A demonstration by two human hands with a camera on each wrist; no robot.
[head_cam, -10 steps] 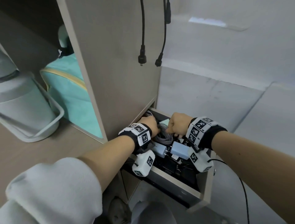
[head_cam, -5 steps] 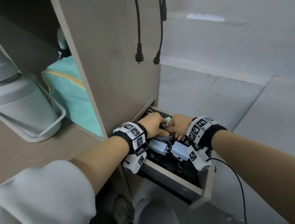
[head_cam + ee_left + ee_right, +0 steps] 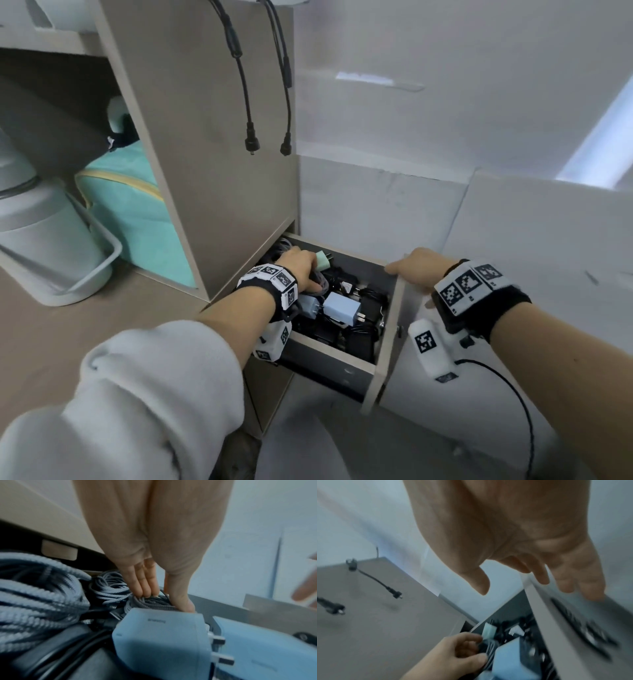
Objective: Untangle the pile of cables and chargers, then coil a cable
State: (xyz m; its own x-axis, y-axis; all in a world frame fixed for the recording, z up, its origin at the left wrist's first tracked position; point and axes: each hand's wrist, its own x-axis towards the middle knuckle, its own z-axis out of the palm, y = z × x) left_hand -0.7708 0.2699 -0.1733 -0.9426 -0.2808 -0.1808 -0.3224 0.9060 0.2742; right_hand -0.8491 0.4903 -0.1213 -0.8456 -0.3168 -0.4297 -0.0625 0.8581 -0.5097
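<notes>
Left hand [image 3: 154, 555] fingers clamped on grey braided cable [image 3: 150, 602], ready for extraction; right hand [image 3: 419, 270] fingers relaxed, apart, steadying drawer [image 3: 388, 329] edge

A tangle of cables and chargers [image 3: 346, 308] fills the open drawer [image 3: 383, 339]; a bundled dark grey braided cable [image 3: 150, 602] lies at its far left, pinched by the left hand [image 3: 298, 267]; two pale blue chargers [image 3: 342, 308] sit near it, prongs pointing right; a mint charger [image 3: 322, 260] lies farther back.
</notes>
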